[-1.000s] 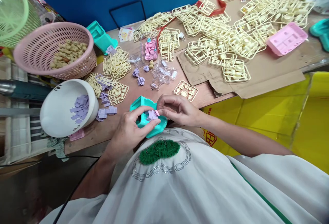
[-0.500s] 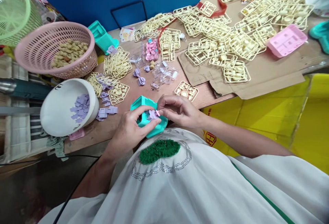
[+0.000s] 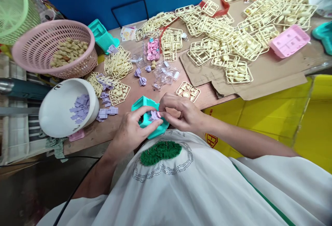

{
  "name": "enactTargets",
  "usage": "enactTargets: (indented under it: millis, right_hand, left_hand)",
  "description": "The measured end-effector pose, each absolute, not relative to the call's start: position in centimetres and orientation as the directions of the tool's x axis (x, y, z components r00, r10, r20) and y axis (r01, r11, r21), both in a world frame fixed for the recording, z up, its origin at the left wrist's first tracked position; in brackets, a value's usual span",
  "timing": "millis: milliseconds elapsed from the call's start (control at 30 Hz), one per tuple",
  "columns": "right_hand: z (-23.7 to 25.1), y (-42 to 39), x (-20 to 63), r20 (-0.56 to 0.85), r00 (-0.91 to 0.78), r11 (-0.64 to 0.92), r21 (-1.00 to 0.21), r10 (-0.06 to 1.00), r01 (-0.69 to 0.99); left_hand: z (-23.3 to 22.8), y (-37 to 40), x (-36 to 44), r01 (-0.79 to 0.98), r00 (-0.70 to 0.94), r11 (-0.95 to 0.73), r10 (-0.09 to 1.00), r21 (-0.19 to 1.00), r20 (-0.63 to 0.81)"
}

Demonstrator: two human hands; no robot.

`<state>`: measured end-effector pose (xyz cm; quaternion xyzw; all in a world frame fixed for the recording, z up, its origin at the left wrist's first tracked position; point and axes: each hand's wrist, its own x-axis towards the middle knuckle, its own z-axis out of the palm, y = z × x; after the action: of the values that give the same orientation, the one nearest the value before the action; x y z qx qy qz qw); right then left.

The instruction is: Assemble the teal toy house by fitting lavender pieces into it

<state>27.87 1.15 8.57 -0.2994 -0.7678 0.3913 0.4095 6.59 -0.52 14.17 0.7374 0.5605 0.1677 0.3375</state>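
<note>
Close to my body, at the table's front edge, my left hand [image 3: 135,124] is wrapped round a teal plastic toy shell [image 3: 144,103]. A small lilac plastic piece [image 3: 154,115] sits at the shell's opening, by my left thumb. Thumb and forefinger of my right hand [image 3: 180,112] pinch a tiny pink part [image 3: 158,114] against the lilac piece. My fingers hide part of both small pieces. Just beyond the hands lies a cream frame of moulded parts [image 3: 187,92].
At left stand a white bowl [image 3: 49,115] with lilac pieces and a pink basket [image 3: 31,51] holding peanuts. Cream part frames [image 3: 220,29] are heaped at the back right, near a pink tray [image 3: 290,41]. Clear plastic cases [image 3: 166,75] lie mid-table. Yellow boxes [image 3: 246,119] stand at right.
My right hand has shifted very slightly at the pink part, its fingers still pinched. The left hand and teal shell stay in place.
</note>
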Motion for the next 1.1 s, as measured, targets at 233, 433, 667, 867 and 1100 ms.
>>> enactTargets:
  millis: [233, 433, 667, 867, 1100]
  right_hand:
    - [8.6, 1.3, 27.6, 0.392, -0.541, 0.562, -0.806, 0.744, 0.188]
    - [8.3, 1.4, 28.5, 0.412, -0.576, 0.597, -0.784, 0.706, 0.170]
    - [8.2, 1.3, 28.1, 0.491, -0.609, 0.722, -0.660, 0.623, 0.207]
    - [9.0, 1.0, 26.9, 0.480, -0.639, 0.743, -0.630, 0.602, 0.227]
    - [9.2, 1.3, 26.5, 0.424, -0.703, 0.747, -0.624, 0.571, 0.230]
  left_hand:
    - [13.3, -0.5, 6.8, 0.715, 0.338, -0.212, 0.939, 0.666, -0.063]
    - [13.4, -0.6, 6.6, 0.738, 0.350, -0.216, 0.933, 0.639, -0.088]
    - [13.2, -0.6, 5.5, 0.701, 0.445, -0.326, 0.895, 0.634, -0.032]
    - [12.5, -1.2, 5.0, 0.711, 0.399, -0.339, 0.916, 0.616, 0.043]
    - [11.3, -1.4, 5.1, 0.667, 0.401, -0.416, 0.900, 0.619, 0.173]
